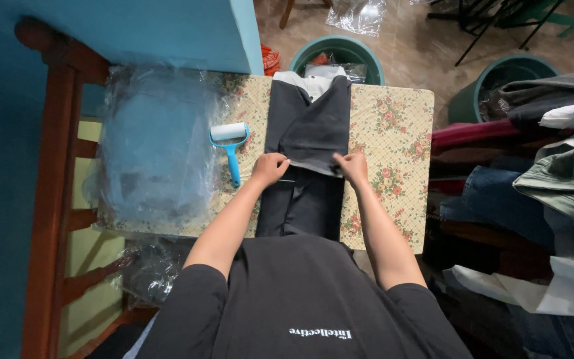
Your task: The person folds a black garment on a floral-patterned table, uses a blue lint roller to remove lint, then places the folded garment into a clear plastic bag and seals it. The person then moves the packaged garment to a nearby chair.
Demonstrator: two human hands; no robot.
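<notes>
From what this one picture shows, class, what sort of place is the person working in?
Probably a small home workspace for sorting and packing clothes: a dark garment lies on a floral-covered table beside a lint roller and clear plastic bags, with folded clothes stacked alongside.

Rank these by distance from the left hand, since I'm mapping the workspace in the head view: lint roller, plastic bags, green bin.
1. Lint roller, just left of the left hand.
2. Plastic bags, farther left on the table.
3. Green bin, beyond the table's far edge.
</notes>
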